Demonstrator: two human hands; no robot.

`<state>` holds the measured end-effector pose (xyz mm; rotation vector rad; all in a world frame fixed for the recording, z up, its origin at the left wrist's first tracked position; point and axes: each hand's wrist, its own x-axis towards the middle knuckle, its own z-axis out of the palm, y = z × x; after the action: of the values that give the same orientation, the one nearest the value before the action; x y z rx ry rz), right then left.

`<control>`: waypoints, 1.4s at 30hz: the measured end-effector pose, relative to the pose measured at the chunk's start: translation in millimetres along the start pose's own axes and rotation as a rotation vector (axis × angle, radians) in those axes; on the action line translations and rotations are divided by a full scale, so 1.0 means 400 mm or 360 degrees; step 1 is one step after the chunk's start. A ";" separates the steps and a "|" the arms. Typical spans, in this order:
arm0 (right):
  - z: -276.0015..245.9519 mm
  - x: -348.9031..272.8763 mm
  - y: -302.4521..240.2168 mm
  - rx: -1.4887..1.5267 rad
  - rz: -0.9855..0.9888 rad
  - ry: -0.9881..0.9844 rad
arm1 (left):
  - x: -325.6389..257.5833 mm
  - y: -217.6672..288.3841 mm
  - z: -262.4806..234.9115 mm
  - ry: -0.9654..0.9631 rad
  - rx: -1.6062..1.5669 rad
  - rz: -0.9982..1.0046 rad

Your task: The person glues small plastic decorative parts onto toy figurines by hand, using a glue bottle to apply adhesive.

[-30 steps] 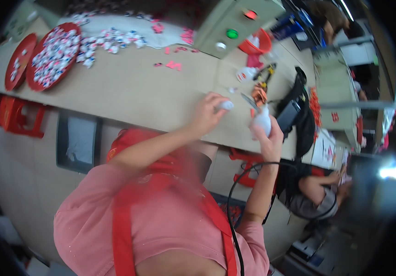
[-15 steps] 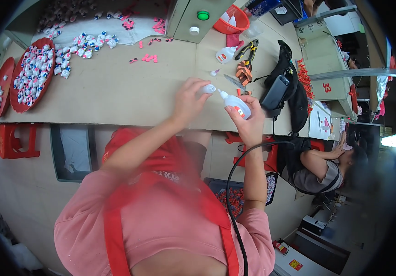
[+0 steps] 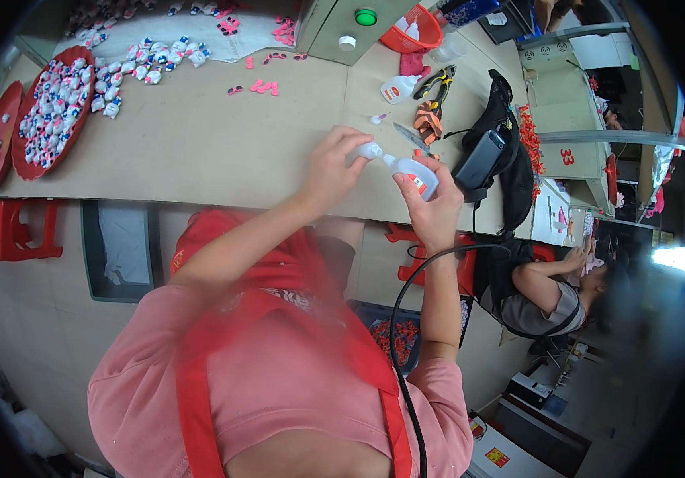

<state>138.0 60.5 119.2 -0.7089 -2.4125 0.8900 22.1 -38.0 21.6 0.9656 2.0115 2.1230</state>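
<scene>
In my left hand (image 3: 331, 166) a small white rounded piece (image 3: 370, 150) is pinched between thumb and fingertips; its exact kind is too small to make out. My right hand (image 3: 436, 209) grips a small clear squeeze bottle (image 3: 416, 175) with a red and white label. The bottle lies tilted, its narrow nozzle pointing at the white piece. Nozzle and piece meet or nearly meet; I cannot tell whether they touch. Both hands are above the table's front edge. Beyond them lie a similar white bottle (image 3: 398, 89) and a small loose nozzle cap (image 3: 377, 119).
Pliers (image 3: 436, 92), tweezers (image 3: 411, 136) and a black bag (image 3: 505, 139) with a phone-like device lie on the right. Small white figures fill a red tray (image 3: 22, 171) at the left. Pink pieces (image 3: 264, 87) lie ahead. A black cable (image 3: 397, 334) runs past my right forearm.
The white piece and the bottle's nozzle have come closer together, from a visible gap to almost meeting. The white piece has turned in my left fingers. The whole view has shifted slightly.
</scene>
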 end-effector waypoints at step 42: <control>-0.014 0.034 -0.038 -0.0191 -0.0107 -0.0093 | -0.009 -0.006 -0.005 -0.0075 0.0044 -0.0037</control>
<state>126.5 61.2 136.8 -0.6490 -2.5426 0.7544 23.0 -41.1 18.1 0.9814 2.0254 2.0463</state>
